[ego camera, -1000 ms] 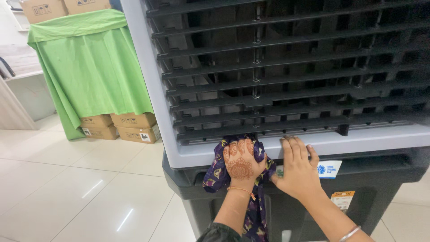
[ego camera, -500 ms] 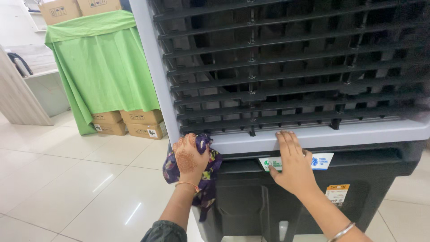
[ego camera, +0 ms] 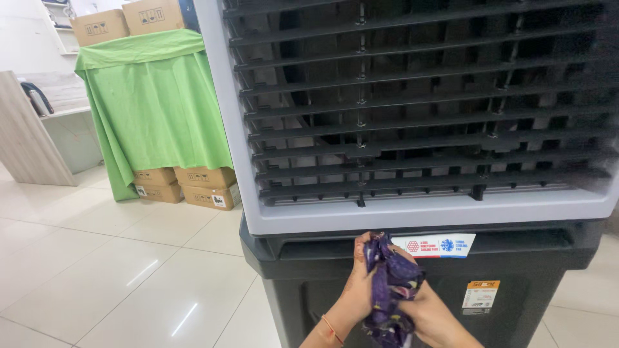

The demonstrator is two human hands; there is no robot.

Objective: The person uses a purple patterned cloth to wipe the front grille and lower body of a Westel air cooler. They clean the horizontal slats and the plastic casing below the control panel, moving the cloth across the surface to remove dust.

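A large air cooler stands in front of me, with dark horizontal louvres in a pale grey frame (ego camera: 412, 216) over a black base. Both my hands are low in front of the base and hold a dark purple patterned cloth (ego camera: 389, 290) between them. My left hand (ego camera: 356, 293) grips the cloth's left side; a thin bangle shows at its wrist. My right hand (ego camera: 431, 312) holds the cloth from the right and below, and is partly hidden by the cloth.
A stack draped in green cloth (ego camera: 155, 103) stands at the back left, with cardboard boxes (ego camera: 184, 183) under it and more on top. A wooden counter (ego camera: 29, 138) is at the far left. The floor (ego camera: 116, 270) is glossy white tile. Stickers sit on the cooler's base.
My left hand took the cloth off the cooler's left corner and moved it right and down. My right hand left the grey ledge and joined it on the cloth.
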